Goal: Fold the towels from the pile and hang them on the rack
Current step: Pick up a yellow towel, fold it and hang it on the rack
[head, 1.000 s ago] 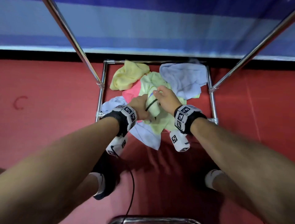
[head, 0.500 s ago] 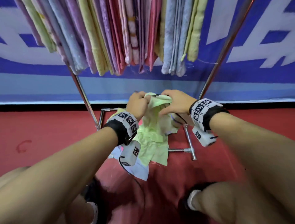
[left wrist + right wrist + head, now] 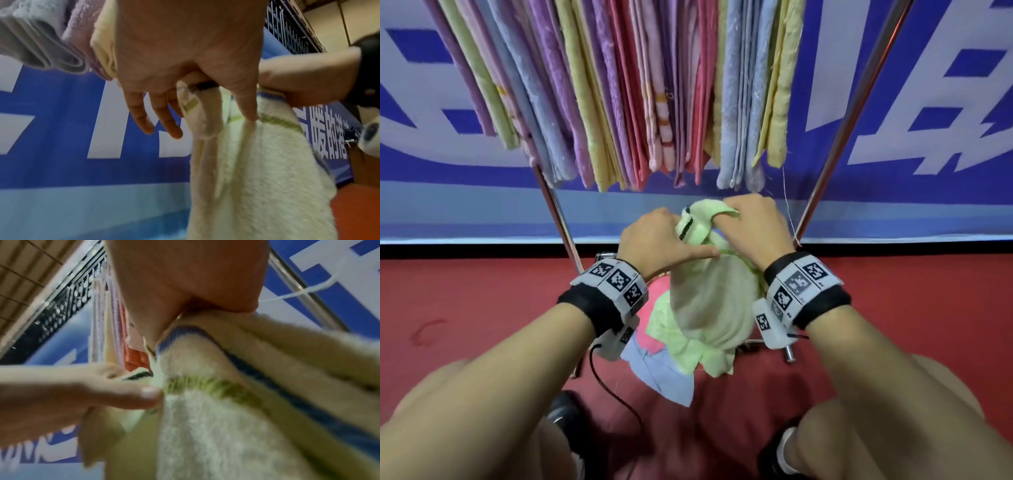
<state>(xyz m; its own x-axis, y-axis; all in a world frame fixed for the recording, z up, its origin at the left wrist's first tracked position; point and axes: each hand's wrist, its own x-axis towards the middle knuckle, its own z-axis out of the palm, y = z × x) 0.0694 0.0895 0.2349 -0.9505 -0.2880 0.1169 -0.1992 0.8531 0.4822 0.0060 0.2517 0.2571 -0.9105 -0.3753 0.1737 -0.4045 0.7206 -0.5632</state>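
Head view: left hand and right hand each pinch the top edge of a pale green towel, hanging lengthwise between them, below the rack's hung towels, above the floor pile.

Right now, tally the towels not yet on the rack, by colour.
Green towel: 1, held up
Pink towel: 1, on the floor
Blue towel: 1, on the floor
Total: 3 in view; the held one may hide more.
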